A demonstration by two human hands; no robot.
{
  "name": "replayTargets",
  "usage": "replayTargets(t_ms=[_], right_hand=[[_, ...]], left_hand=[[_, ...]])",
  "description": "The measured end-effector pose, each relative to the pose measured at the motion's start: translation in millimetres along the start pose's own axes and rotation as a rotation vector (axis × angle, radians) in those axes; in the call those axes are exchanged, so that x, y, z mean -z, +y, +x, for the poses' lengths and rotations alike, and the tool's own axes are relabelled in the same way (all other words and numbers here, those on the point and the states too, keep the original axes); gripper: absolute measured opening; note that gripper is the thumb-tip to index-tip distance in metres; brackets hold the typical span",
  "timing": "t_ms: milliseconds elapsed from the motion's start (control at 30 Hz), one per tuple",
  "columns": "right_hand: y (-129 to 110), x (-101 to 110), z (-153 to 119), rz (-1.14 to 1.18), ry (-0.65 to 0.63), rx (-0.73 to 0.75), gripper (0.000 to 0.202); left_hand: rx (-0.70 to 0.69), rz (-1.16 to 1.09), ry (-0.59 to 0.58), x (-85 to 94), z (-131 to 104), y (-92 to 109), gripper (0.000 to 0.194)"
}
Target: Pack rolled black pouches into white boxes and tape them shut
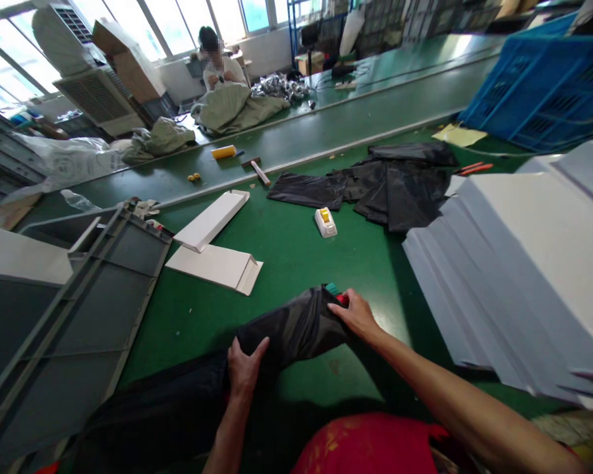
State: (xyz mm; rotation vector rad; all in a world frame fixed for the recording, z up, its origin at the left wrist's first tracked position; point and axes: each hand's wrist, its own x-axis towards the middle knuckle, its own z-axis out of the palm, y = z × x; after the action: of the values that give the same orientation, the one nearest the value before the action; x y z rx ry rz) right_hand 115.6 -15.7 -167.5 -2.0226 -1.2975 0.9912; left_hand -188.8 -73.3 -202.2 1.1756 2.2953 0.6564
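A long black plastic bag (291, 326) stretches across the green table in front of me, from the lower left toward the middle. My left hand (243, 368) is closed around its middle, thumb on top. At the far end, my right hand (356, 315) pinches the bag's edge, where a bit of red and a teal tip (332, 288) show. What fills the bag is mostly hidden. Beyond my hands lie a small white tape dispenser with a yellow part (325, 222) and two white folded cardboard pieces (212, 264).
A stack of white cardboard (538, 263) fills the right side. Behind it stands a blue crate (543, 85). Flat black bags (400, 187) lie farther back. A grey crate (93, 309) stands at left. Another person (222, 69) sits across the table.
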Motion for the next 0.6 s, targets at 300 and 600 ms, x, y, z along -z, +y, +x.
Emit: replayTargets(t_ms=[300, 600], right_hand=[[11.5, 11.7, 0.2, 0.002, -0.073, -0.064, 0.030], [12.4, 0.6, -5.6, 0.298, -0.153, -0.134, 0.028]], left_hand=[[0.047, -0.071, -0.028, 3.4, -19.5, -5.8, 0.071], [0.247, -0.016, -0.090, 6.7, 6.4, 2.2, 0.058]])
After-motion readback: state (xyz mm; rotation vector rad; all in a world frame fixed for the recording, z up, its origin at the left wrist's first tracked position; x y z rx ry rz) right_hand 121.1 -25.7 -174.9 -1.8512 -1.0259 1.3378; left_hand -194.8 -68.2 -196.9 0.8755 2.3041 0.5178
